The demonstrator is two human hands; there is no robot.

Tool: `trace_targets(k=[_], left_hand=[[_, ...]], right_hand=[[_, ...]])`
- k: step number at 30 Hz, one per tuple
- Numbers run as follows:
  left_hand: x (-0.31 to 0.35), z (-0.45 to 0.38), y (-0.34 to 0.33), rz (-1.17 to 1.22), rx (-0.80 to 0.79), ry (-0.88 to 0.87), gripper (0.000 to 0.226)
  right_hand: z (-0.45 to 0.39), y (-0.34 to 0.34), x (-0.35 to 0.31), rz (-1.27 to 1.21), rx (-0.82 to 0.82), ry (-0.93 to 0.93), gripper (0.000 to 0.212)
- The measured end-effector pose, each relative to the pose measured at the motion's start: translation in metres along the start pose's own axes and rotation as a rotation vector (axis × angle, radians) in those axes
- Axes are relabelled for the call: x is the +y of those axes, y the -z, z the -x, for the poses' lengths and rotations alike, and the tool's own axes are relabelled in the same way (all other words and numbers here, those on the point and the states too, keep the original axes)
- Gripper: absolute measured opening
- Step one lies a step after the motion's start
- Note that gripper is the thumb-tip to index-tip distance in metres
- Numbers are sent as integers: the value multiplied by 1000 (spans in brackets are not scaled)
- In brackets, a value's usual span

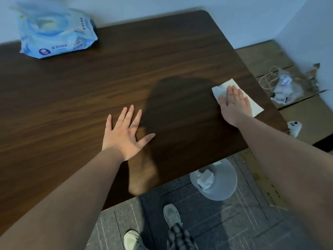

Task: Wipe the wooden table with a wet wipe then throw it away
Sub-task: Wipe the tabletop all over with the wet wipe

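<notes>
Wet wipe (234, 95) lies flat near right edge of wooden table (126, 73), pinned under right hand (234, 103) — fingers straight, together, pressing, not gripping. Left hand (126, 131) flat on table mid-front, fingers spread, holding nothing. Step: wiping. Keep palm pressure even, overlap strokes, sweep toward untouched left side and wipes pack (55, 31) — avoid bunching. Bin (214, 179) on floor below front edge, ready for disposal.

The dark wooden bench (126, 73) carries my left hand (124, 134), fingers (130, 114) spread flat. Right of them, my right hand (234, 103) presses a white wipe (220, 89). Far beyond my left fingers lies a blue wipe pack (55, 33).
</notes>
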State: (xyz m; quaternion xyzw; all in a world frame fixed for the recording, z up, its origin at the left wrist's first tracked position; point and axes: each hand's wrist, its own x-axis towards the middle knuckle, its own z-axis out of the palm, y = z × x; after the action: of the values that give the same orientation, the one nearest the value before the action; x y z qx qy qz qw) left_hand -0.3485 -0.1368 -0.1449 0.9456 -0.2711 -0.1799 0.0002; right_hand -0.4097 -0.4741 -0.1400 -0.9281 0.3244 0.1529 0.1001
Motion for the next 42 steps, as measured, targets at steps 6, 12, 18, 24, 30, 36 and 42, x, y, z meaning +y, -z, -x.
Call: trace_targets(k=[6,12,18,24,30,36,42], left_hand=[[-3,-1,1,50,-32,-3,91],[-3,9,11,125,-105,20,85],[-55,52,8,174,-61,70,82],[-146,116,-3,198,-36,221,84],[-243,213,-25,224,-35,477,99],[-327,308,-50,222,-73,738,121],[-371,351,-73,328,-68,848,131]], right_hand=[[17,-9,-4,-4,0,-26,62],[47,-21,-41,15,-36,73,59],[82,-42,-119,38,-79,202,59],[126,-70,-217,109,-119,389,59],[187,-106,-332,169,-177,629,59],[253,-141,-432,231,-209,827,59],[308,-168,-514,303,-245,980,59]])
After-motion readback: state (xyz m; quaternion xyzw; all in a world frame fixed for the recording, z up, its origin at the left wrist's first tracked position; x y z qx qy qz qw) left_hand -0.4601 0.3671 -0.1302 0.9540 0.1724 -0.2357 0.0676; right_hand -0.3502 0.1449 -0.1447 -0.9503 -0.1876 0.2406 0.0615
